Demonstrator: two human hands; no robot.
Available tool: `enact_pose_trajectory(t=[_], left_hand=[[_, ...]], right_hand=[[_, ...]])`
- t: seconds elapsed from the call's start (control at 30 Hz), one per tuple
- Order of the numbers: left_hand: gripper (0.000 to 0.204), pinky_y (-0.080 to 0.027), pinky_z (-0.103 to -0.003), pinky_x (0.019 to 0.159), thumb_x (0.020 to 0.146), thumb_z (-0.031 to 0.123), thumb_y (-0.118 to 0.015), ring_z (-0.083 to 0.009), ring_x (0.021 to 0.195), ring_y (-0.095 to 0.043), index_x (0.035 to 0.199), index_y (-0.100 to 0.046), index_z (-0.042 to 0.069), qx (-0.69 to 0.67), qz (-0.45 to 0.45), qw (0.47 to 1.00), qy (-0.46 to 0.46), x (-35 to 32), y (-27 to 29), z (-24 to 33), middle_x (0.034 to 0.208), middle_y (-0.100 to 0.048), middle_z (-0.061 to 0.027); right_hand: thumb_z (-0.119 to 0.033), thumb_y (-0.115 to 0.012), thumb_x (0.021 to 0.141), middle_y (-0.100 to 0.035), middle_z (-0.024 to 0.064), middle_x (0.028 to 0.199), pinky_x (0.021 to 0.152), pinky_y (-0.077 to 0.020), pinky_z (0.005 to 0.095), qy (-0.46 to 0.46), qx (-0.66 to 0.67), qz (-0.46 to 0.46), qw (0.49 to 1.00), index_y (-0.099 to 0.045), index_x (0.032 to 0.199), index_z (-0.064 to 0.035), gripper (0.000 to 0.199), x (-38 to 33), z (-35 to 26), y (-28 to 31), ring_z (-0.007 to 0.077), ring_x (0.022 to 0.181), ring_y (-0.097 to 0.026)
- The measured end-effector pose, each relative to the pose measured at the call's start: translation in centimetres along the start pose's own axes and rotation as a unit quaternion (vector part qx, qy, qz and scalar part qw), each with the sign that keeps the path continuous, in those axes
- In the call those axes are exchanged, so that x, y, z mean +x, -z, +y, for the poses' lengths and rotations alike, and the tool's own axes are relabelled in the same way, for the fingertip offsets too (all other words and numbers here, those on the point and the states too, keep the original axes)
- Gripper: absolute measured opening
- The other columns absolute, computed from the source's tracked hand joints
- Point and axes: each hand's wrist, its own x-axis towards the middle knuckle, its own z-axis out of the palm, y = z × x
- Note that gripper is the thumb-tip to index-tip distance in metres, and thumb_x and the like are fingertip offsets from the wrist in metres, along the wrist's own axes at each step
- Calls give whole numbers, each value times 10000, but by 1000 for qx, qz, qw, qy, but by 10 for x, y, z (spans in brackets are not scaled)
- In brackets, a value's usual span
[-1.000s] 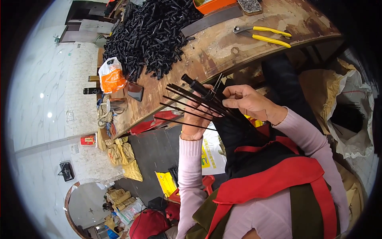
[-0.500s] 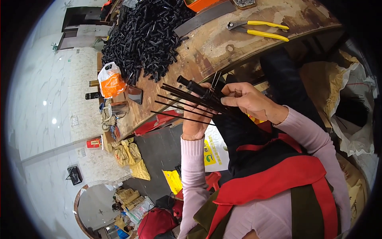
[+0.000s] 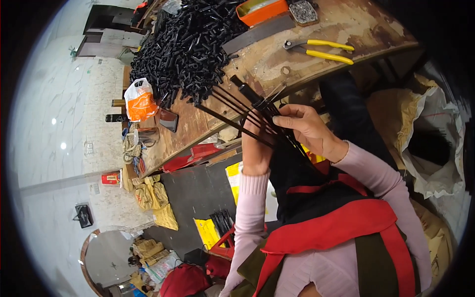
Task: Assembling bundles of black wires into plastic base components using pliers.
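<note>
Over my lap I hold what looks like a black umbrella frame (image 3: 249,92), a tube with a collar and several thin ribs (image 3: 227,121) around it. Below the collar my left hand (image 3: 256,151) is wrapped around the frame, its fingers largely hidden behind the ribs. My right hand (image 3: 310,129) pinches close beside the collar, thumb against fingertips; which small part lies between them cannot be made out. The tube's top end points up and to the left, toward the workbench (image 3: 269,69). Dark cloth (image 3: 297,185) covers my lap under the ribs.
A large heap of short black tubular parts (image 3: 185,49) covers the bench's far left. Yellow-handled pliers (image 3: 329,58), a flat grey bar (image 3: 260,33), an orange box (image 3: 262,12) and a phone (image 3: 168,120) lie there too. At right stands an open white sack (image 3: 430,183).
The frame has tipped more upright in my hands, and its ribs sit in a different spread. My left forearm has shifted right. The whole view has swung slightly.
</note>
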Motion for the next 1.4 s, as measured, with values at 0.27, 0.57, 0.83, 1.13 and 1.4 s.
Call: enact_pose_trajectory(t=[0.27,0.57,0.83,1.13,1.4], left_hand=[[216,-469,-230,760,832,28,-741,-83,814,-575,1021,-637,5,279,80,945,-152,-34,-43,23,906,-654,-4],[231,-481,-233,790,867,57,-720,-91,861,-595,1068,-647,-30,249,77,947,-186,-41,-40,15,951,-679,-27],[221,-487,-249,829,886,59,-695,-105,897,-615,1078,-640,-35,274,57,945,-171,-45,-55,17,977,-688,-49],[194,-496,-239,768,815,22,-757,-91,815,-621,994,-692,-15,273,90,942,-172,-39,-62,25,922,-702,-31],[189,-499,-249,819,833,24,-742,-117,854,-645,1012,-699,-20,208,61,964,-155,-38,-50,16,961,-712,-64]], right_hand=[[-16,-689,877,-652,46,974,848,-471,234,78,-61,38,994,-625,1032,0,169,-23,22,-22,99,922,-608],[13,-707,854,-643,17,958,848,-473,220,43,-12,16,999,-622,1005,-31,179,-24,12,-13,97,903,-611],[17,-694,864,-664,36,958,864,-483,234,28,32,10,999,-639,980,-26,136,-17,19,-6,113,927,-624],[-21,-656,907,-653,38,969,910,-444,236,118,7,-12,993,-646,1011,-16,105,-29,18,-21,97,978,-594],[-17,-656,907,-649,32,982,907,-446,233,88,-1,58,994,-646,1026,-8,120,-28,27,-11,98,958,-599]])
